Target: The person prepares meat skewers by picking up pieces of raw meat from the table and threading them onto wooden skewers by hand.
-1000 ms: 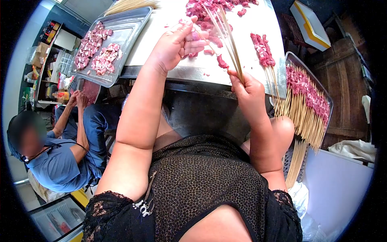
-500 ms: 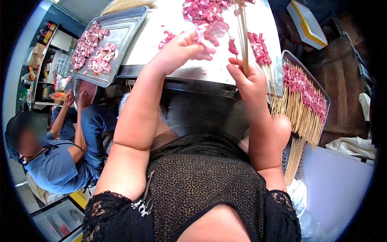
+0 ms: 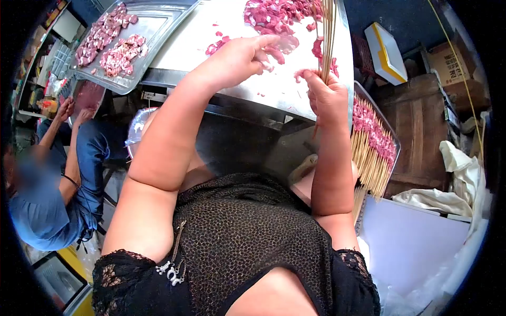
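My left hand [image 3: 247, 59] reaches over the white work surface [image 3: 184, 47], its fingers closed round raw meat pieces [image 3: 275, 53]. My right hand [image 3: 328, 97] grips a bundle of thin wooden skewers [image 3: 329, 31] that stand up from the fist. Beside its thumb and fingertip shows a small pink scrap of meat. Just left of the bundle hangs some red meat [image 3: 317, 47], and I cannot tell whether a skewer runs through it. Beyond both hands lies a heap of cut meat [image 3: 274, 16]. Threaded meat partly shows behind my right hand.
At right, a tray [image 3: 396, 152] holds many meat skewers [image 3: 373, 129]. A metal tray [image 3: 163, 23] with two meat piles [image 3: 124, 54] stands at left. Further left, another person [image 3: 42, 205] sits with both hands by a container of meat. A white-and-yellow box [image 3: 386, 55] stands at back right.
The whole view has shifted, with the trays now further left in the picture. My left hand has moved slightly, still with meat. My right hand has turned and closed more tightly round the skewers.
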A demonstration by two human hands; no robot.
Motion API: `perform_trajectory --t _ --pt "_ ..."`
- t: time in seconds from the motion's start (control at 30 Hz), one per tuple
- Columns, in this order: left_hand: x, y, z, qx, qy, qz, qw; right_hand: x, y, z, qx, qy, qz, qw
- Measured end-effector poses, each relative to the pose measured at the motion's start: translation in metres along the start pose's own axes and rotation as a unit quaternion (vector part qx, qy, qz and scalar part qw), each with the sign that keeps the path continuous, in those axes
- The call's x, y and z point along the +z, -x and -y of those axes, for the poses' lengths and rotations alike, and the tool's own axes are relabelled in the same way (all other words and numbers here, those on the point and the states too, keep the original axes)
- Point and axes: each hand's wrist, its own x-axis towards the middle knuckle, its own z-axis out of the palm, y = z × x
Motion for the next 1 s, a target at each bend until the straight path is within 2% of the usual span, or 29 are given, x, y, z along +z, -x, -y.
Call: perform_trajectory --t 0.03,0.1,0.13,0.2,0.27,0.33,0.37,0.43,0.6,0.7,0.77,0.8,0.87,0.9,1.0 --pt "-0.002 0.000 0.005 0.002 0.005 -0.006 1.000 0.002 0.002 0.004 -0.009 0.004 -0.005 1.000" --pt "-0.007 0.000 0.016 0.010 -0.151 -0.044 0.988 0.002 0.003 0.006 -0.008 0.004 -0.018 1.000" --pt "-0.010 0.000 0.019 0.011 -0.146 -0.051 0.988 0.001 0.003 0.007 -0.006 -0.005 -0.033 0.999" --pt "-0.015 0.001 0.021 0.014 -0.255 -0.101 0.961 -0.004 0.006 0.014 -0.009 0.004 -0.012 1.000" --pt "-0.017 0.003 0.019 0.007 -0.243 -0.116 0.963 -0.005 0.010 0.020 0.004 0.003 0.016 1.000" --pt "-0.024 0.006 -0.001 -0.107 -0.196 -0.076 0.972 -0.002 0.013 0.022 -0.001 0.016 -0.012 1.000" --pt "-0.024 0.005 0.006 -0.105 -0.193 -0.078 0.972 -0.004 0.013 0.022 -0.008 0.010 -0.015 1.000" --pt "-0.027 -0.002 0.024 -0.025 -0.123 -0.174 0.977 -0.004 0.017 0.024 -0.016 0.007 -0.019 1.000" --pt "-0.038 -0.002 0.028 -0.035 -0.172 -0.202 0.963 -0.002 0.026 0.027 -0.022 0.032 0.000 0.999" --pt "-0.041 -0.007 0.037 -0.016 -0.094 -0.208 0.973 0.002 0.030 0.029 -0.031 0.049 0.001 0.998" --pt "-0.044 -0.007 0.035 -0.050 0.044 -0.179 0.982 0.002 0.030 0.027 -0.032 0.058 -0.001 0.998" --pt "-0.045 -0.008 0.040 -0.051 0.044 -0.178 0.982 0.001 0.030 0.026 -0.033 0.066 -0.002 0.997" --pt "-0.049 -0.009 0.051 -0.122 -0.158 -0.129 0.971 0.002 0.031 0.024 -0.031 0.063 0.002 0.998" --pt "-0.046 -0.006 0.054 -0.154 -0.273 -0.132 0.940 0.003 0.032 0.024 -0.030 0.060 0.007 0.998" --pt "-0.048 -0.003 0.056 -0.167 -0.265 -0.161 0.936 0.009 0.037 0.029 -0.010 0.081 -0.008 0.997"
